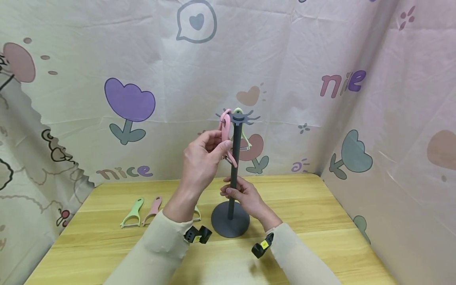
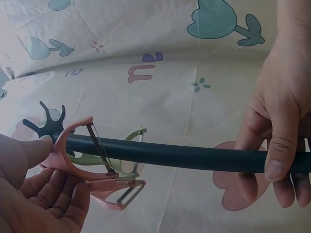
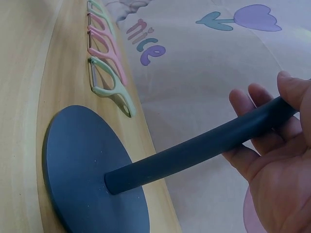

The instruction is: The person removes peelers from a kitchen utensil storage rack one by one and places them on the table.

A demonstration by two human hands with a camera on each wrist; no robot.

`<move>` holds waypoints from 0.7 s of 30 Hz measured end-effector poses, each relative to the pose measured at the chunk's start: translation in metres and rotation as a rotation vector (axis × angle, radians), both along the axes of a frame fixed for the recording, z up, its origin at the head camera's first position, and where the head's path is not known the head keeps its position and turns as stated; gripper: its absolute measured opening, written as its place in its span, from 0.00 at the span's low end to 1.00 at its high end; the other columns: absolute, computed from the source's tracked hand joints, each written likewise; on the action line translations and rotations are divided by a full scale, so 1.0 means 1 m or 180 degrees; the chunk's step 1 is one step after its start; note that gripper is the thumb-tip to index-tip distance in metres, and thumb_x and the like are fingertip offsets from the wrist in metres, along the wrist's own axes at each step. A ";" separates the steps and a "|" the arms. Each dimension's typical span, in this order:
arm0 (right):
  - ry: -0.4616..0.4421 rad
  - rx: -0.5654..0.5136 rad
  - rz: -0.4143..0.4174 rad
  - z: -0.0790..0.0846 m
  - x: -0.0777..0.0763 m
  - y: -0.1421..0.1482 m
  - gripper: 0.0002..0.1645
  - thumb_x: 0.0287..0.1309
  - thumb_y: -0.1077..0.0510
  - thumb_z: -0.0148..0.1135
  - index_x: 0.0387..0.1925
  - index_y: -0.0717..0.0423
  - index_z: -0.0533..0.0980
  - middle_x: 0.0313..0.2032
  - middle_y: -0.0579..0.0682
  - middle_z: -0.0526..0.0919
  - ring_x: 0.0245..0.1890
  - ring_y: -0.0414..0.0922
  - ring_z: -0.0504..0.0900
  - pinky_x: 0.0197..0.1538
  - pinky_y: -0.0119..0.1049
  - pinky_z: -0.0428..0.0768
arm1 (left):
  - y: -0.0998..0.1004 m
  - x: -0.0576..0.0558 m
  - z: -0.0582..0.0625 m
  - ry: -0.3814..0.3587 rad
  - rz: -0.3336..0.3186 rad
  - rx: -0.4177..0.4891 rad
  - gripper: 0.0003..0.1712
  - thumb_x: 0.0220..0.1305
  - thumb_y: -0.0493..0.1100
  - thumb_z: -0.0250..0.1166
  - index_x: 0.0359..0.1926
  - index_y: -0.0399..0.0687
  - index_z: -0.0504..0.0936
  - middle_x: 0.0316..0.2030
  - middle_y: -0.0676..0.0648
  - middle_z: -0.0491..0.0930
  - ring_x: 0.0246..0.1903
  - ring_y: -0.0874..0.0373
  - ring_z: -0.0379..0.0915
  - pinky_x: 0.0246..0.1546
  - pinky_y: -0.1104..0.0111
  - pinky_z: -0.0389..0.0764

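Note:
My left hand point(image 1: 201, 156) pinches a pink peeler point(image 1: 226, 132) by its handle, up at the hooks of a dark stand point(image 1: 234, 166). The peeler's blade end points down beside the pole. Behind it in the left wrist view, a second pink peeler point(image 2: 104, 190) and a green peeler point(image 2: 90, 159) hang from the hooked top. Lower down, my right hand point(image 1: 249, 198) grips the pole, thumb on one side and fingers on the other. The stand's round base point(image 3: 82, 165) rests on the wooden table.
On the table left of the stand lie several peelers in a row, among them a green peeler point(image 1: 135, 209) and a pink peeler point(image 3: 104, 46). My left forearm hides part of the row in the head view. A patterned cloth point(image 1: 160, 79) hangs behind the table.

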State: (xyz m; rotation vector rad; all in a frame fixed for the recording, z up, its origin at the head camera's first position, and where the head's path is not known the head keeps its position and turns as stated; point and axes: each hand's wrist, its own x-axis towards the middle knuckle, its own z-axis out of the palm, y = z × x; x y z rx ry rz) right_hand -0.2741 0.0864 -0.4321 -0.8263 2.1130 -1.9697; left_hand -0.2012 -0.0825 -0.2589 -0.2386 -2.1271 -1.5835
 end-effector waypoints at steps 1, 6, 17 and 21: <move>-0.0002 0.0000 -0.0002 0.000 0.000 0.000 0.20 0.75 0.61 0.61 0.64 0.59 0.75 0.53 0.65 0.87 0.56 0.57 0.88 0.61 0.46 0.84 | 0.000 0.000 0.000 0.0024 -0.0007 0.0010 0.19 0.69 0.48 0.73 0.58 0.50 0.86 0.42 0.48 0.86 0.42 0.55 0.83 0.45 0.60 0.84; -0.0033 0.0014 -0.0026 0.000 0.000 0.000 0.20 0.75 0.60 0.62 0.64 0.57 0.75 0.53 0.64 0.87 0.56 0.56 0.88 0.61 0.47 0.84 | -0.001 0.001 0.002 0.0090 -0.0047 0.0077 0.18 0.70 0.48 0.73 0.57 0.49 0.86 0.41 0.48 0.87 0.40 0.56 0.84 0.42 0.63 0.86; -0.0070 0.0020 -0.0026 0.001 0.001 0.000 0.20 0.75 0.59 0.62 0.65 0.57 0.75 0.54 0.64 0.87 0.57 0.55 0.88 0.62 0.47 0.84 | -0.001 0.005 0.004 0.0104 -0.0041 0.0164 0.17 0.70 0.47 0.73 0.57 0.49 0.88 0.40 0.48 0.87 0.38 0.55 0.83 0.38 0.68 0.83; -0.0070 0.0016 -0.0022 0.001 0.001 0.000 0.20 0.75 0.60 0.62 0.65 0.57 0.75 0.54 0.64 0.87 0.56 0.55 0.88 0.62 0.47 0.84 | -0.003 0.006 0.004 0.0101 -0.0071 0.0206 0.17 0.70 0.46 0.73 0.57 0.49 0.89 0.40 0.48 0.88 0.39 0.56 0.83 0.41 0.66 0.83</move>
